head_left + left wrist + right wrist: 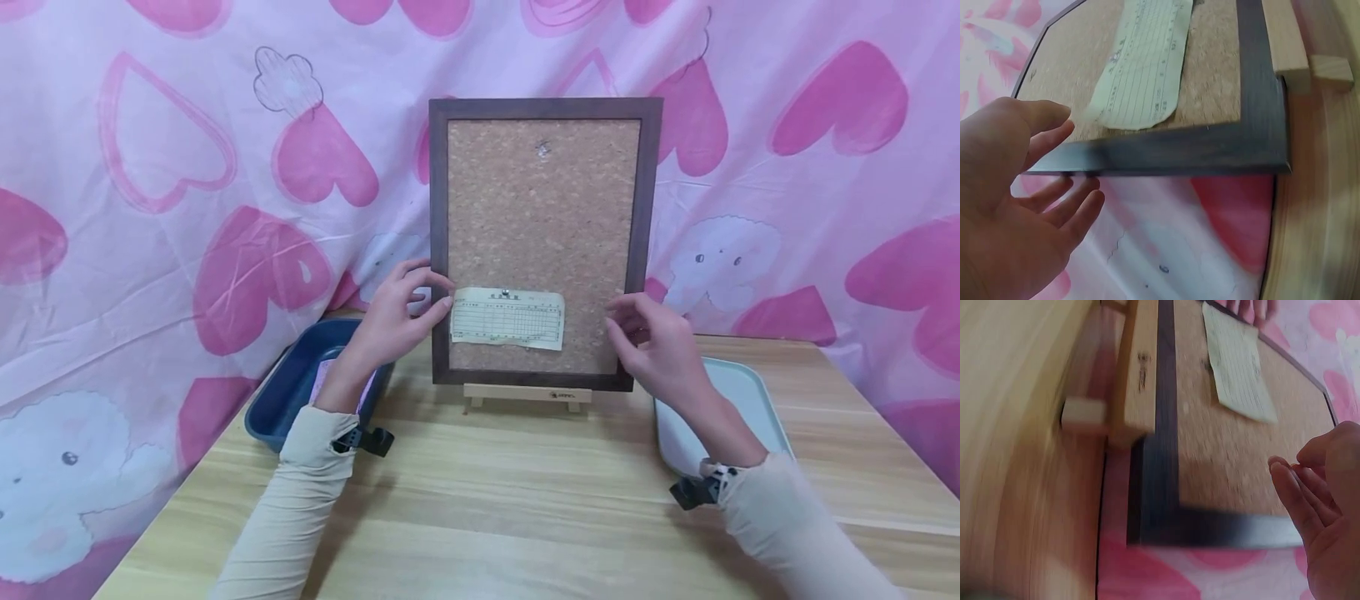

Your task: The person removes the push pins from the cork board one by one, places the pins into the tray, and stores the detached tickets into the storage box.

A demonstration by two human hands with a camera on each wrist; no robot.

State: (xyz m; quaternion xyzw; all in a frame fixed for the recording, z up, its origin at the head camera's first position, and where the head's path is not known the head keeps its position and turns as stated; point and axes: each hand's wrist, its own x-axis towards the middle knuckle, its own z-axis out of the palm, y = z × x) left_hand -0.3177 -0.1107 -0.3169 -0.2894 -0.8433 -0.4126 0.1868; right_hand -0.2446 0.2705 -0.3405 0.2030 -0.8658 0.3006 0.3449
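Note:
A dark-framed cork board [540, 225] stands on a small wooden easel [527, 395]. Low on its left side hangs a pale printed paper form [507, 321], with a silver pushpin [506, 292] at its top edge. My left hand [397, 314] is at the board's left frame, thumb and index finger in front near the form's edge. In the left wrist view, its other fingers are along the frame's outer side. My right hand [663, 346] is by the lower right frame, fingers loosely bent, thumb close to the fingertips; nothing shows between them in the right wrist view.
A navy blue basin [262, 417] with pink paper [321, 379] inside stands at the left. To the right lies a pale tray [757, 400], partly behind my right arm. Silvery pins [543, 148] are near the board's top. A pink heart-patterned cloth [285, 250] hangs behind.

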